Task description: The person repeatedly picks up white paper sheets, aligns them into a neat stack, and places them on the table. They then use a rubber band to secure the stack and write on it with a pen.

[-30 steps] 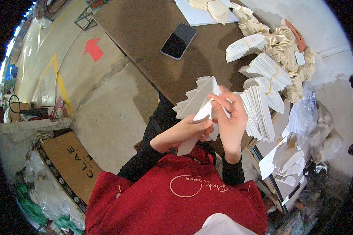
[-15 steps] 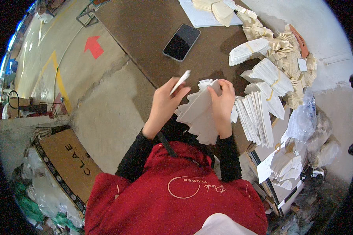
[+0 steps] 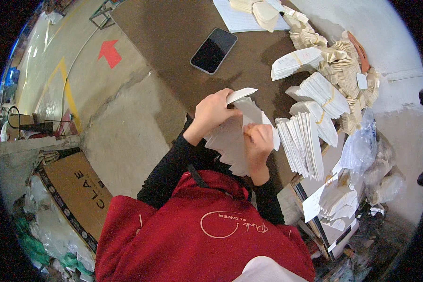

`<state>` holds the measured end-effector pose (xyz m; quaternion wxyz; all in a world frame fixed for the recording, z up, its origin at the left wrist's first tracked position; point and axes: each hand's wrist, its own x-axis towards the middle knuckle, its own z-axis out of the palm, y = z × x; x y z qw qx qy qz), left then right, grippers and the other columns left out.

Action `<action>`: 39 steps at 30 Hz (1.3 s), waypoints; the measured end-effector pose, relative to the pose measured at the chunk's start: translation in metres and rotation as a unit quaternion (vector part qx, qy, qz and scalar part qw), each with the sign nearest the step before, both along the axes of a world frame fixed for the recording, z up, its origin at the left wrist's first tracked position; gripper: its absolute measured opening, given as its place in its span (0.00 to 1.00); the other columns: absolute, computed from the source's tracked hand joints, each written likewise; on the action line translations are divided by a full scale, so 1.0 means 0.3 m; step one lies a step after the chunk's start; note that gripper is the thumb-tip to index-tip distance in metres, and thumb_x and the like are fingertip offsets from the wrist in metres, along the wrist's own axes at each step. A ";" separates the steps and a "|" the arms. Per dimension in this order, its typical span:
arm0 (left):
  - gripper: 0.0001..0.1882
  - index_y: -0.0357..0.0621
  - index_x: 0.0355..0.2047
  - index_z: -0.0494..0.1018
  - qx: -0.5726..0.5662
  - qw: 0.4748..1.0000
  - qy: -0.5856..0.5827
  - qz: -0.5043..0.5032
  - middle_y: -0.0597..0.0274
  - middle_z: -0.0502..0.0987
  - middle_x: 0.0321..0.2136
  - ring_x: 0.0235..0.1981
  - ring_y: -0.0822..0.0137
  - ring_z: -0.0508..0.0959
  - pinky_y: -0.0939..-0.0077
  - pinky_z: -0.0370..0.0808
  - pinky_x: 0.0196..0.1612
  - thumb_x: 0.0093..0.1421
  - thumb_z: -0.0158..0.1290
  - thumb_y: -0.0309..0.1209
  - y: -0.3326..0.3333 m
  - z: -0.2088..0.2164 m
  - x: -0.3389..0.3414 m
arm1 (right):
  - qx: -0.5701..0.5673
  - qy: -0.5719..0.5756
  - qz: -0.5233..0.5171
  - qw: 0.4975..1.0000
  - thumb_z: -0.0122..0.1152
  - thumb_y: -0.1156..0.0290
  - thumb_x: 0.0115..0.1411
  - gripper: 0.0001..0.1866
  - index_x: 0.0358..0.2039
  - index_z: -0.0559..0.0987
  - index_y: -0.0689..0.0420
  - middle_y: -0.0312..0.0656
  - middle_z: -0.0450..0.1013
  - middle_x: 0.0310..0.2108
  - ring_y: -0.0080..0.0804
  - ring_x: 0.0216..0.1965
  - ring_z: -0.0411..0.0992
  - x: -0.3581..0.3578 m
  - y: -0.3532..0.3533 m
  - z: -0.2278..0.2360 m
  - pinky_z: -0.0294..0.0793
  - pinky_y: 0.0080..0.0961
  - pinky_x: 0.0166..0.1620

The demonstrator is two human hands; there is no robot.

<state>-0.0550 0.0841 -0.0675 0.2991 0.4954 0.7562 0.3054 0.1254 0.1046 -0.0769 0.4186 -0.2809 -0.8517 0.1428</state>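
My left hand (image 3: 212,115) is closed at the upper edge of a fanned stack of white paper pieces (image 3: 228,145). From its fingers a narrow white folded paper piece (image 3: 242,94) sticks out to the right, above the stack. My right hand (image 3: 259,143) has its fingers curled and pinched against the stack's right part, over the front edge of the brown table. The stack has a stepped, zigzag lower edge. My fingers hide part of where the papers are gripped.
Right of my hands lie several bundles of white paper pieces (image 3: 301,145), with cream pleated bundles (image 3: 348,66) behind. A phone (image 3: 214,50) rests on the brown table (image 3: 164,42). At far right are plastic bags (image 3: 359,145); a cardboard box (image 3: 77,188) stands at lower left.
My left hand has moved right to the stack, bringing the folded paper piece over its top. My right hand has moved down and left, its fingers now curled inward.
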 end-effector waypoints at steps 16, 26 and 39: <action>0.26 0.42 0.46 0.70 0.055 0.987 0.149 0.037 0.52 0.76 0.42 0.44 0.48 0.76 0.57 0.72 0.46 0.48 0.65 0.37 -0.006 -0.040 0.081 | 0.054 0.201 0.202 0.957 0.71 0.85 0.43 0.13 0.23 0.77 0.52 0.35 0.75 0.24 0.29 0.26 0.72 0.320 -0.289 0.325 0.67 0.23 0.23; 0.34 0.43 0.54 0.68 0.138 0.783 -0.604 -0.065 0.61 0.74 0.41 0.38 0.69 0.75 0.71 0.73 0.46 0.66 0.37 0.61 -0.146 0.129 0.083 | -0.376 0.515 -0.081 0.766 0.57 0.77 0.62 0.05 0.37 0.71 0.54 0.32 0.69 0.31 0.12 0.25 0.62 0.285 -0.182 0.372 0.60 0.10 0.22; 0.45 0.40 0.65 0.54 0.013 0.593 -0.788 -0.166 0.45 0.70 0.53 0.45 0.50 0.78 0.61 0.78 0.46 0.58 0.53 0.59 -0.298 0.203 0.152 | -0.377 0.460 -0.142 0.791 0.59 0.76 0.63 0.05 0.38 0.73 0.56 0.33 0.72 0.31 0.14 0.25 0.67 0.212 -0.122 0.292 0.64 0.13 0.21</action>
